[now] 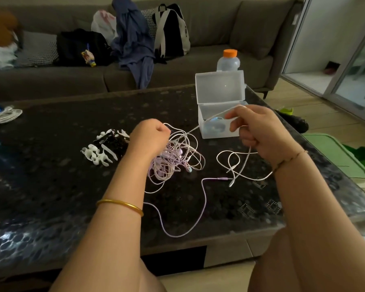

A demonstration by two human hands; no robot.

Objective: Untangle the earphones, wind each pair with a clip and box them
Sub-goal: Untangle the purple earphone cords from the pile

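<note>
A tangle of white and pale purple earphones (175,159) lies on the dark table (51,186). My left hand (150,138) grips the tangle from the left with curled fingers. My right hand (259,129) is raised to its right and pinches a white cord that runs taut back to the tangle and loops down onto the table. A purple cord with its plug (221,178) trails toward the table's front edge. White and black winding clips (103,148) lie in a pile left of my left hand. The clear plastic box (219,114) stands open behind my right hand, something pale blue inside.
A bottle with an orange cap (229,60) stands behind the box. A coiled white cable (4,114) lies at the table's left edge. A grey sofa (209,28) with bags and clothes runs along the back. Green items (333,152) sit on the floor right of the table.
</note>
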